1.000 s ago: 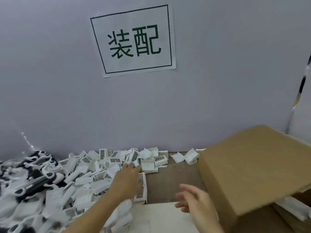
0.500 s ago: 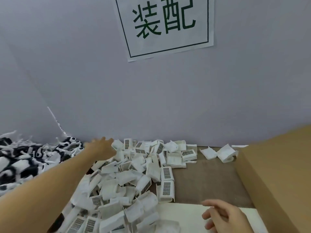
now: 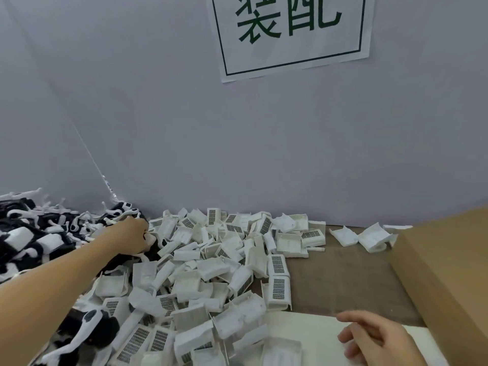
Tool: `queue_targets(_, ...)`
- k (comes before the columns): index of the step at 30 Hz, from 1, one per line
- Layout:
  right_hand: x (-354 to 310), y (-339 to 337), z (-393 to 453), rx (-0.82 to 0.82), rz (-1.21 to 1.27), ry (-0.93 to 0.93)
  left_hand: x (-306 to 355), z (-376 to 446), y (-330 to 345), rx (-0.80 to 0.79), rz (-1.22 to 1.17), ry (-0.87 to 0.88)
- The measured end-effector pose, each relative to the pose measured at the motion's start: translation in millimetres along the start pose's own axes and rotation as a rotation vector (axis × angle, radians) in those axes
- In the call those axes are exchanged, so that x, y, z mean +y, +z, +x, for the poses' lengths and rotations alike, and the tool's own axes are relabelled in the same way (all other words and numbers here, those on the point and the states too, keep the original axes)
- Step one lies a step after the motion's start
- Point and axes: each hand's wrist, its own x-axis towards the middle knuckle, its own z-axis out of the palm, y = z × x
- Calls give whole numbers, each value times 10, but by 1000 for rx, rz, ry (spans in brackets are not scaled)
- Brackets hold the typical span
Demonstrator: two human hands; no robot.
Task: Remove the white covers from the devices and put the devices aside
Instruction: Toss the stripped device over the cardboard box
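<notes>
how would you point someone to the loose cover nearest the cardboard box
Start at the brown cardboard box on the right, then follow the wall to the box's far left corner. Two white covers lie there on the bare brown table, apart from the big pile of covers. The loose cover wanted is the right one, curled open and almost touching the box.

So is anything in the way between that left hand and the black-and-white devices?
Nothing visible: the left hand already reaches the edge of the device pile, past the heap of white covers.
</notes>
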Motion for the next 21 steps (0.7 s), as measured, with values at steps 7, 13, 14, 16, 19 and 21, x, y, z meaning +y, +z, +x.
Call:
queue_targets(7,-31,-1,3,-5,-32,11,43,-206,-347,276,86,70)
queue_targets(13,-56,-33,-41,6,-14,-24,602,-642,-892,695,-224,136)
queue_targets(14,-63,-32,-48,-3,-6,-22,775,-718,-936,695,-338,125)
queue_targets(16,-72,-34,-59,-8,17,-29,1179,-892,-919,588,-616,101)
queue_targets(19,-105,-40,-87,-4,60,-65,1850,-1219,-621,341,-1121,112)
queue_targets(21,-127,-45,-119,-3,76,-119,2263,-1462,-361,181,-1411,96)
